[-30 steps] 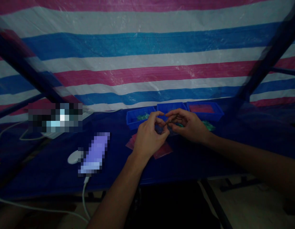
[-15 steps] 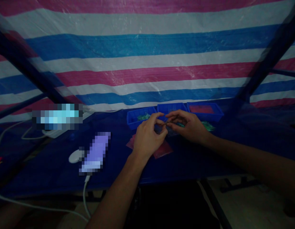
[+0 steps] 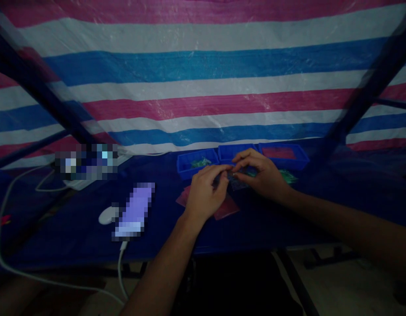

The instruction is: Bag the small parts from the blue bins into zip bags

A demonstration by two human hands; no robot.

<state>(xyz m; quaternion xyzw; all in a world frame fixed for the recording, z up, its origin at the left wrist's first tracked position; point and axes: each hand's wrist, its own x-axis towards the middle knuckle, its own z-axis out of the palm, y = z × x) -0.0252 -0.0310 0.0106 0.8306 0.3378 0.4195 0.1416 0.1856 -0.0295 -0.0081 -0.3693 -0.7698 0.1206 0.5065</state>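
Observation:
My left hand [image 3: 205, 194] and my right hand [image 3: 260, 174] meet fingertip to fingertip low over the dark blue table [image 3: 74, 228]. Both are pinched on a small dark piece [image 3: 235, 180] that I cannot make out in the dim light. Under them lie flat pink packets [image 3: 226, 207]. Just behind stand three small blue bins: the left bin [image 3: 197, 163] with green bits, the middle bin [image 3: 234, 151], and the right bin [image 3: 283, 153] with something red inside.
A lit phone [image 3: 133, 210] on a white cable [image 3: 120, 267] lies left of my hands beside a small white round object [image 3: 107, 215]. A striped pink, white and blue tarp [image 3: 203, 79] hangs behind. Dark frame bars [image 3: 361, 101] slant on both sides.
Both hands have dropped from a raised position down toward the table, still pinched together on the small piece. The view has shifted slightly.

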